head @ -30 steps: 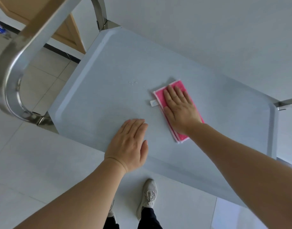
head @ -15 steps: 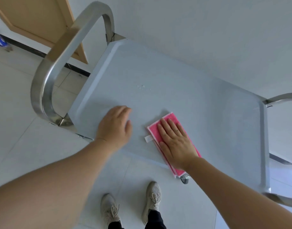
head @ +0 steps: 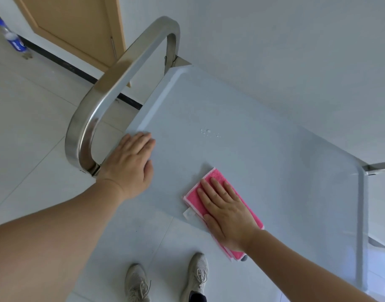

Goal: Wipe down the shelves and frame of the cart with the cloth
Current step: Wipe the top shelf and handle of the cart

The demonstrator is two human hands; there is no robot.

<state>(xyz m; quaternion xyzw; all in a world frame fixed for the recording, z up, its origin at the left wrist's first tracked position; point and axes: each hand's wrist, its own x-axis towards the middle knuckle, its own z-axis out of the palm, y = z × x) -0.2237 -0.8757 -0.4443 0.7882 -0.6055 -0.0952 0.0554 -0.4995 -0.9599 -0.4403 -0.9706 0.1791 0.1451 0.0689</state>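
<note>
The right hand's fingers point(head: 217, 190) lie straight and close together, pressed flat on the folded pink cloth point(head: 194, 198); nothing is grasped, the palm simply bears down. The right hand point(head: 227, 212) covers most of the cloth's middle, so only its far end, its left edge with a small white tag point(head: 188, 213), and a strip by the wrist show. The cloth lies on the cart's top shelf point(head: 263, 160), at the shelf's near edge, its wrist-side end reaching over that edge.

The left hand's fingers point(head: 141, 141) are also straight and relaxed, resting flat on the shelf near its near-left corner, fingertips just beside the raised left rim. The left hand point(head: 130, 164) holds nothing and lies well apart from the cloth, left of it.

Farther in on the shelf from the cloth sits a small cluster of water droplets point(head: 207, 132), untouched by either hand. A curved steel handle point(head: 113, 92) arches up from the shelf's left end, just beside the left hand. Another steel bar point(head: 381, 165) shows at the shelf's right end.

Below the shelf's near edge, on the pale tiled floor point(head: 34, 127), stand the person's two grey sneakers point(head: 197, 273). Beyond the handle are a wooden door point(head: 78, 25) and a blue-labelled bottle point(head: 11, 37) on the floor. A white wall point(head: 296, 51) runs behind the shelf's far side.
</note>
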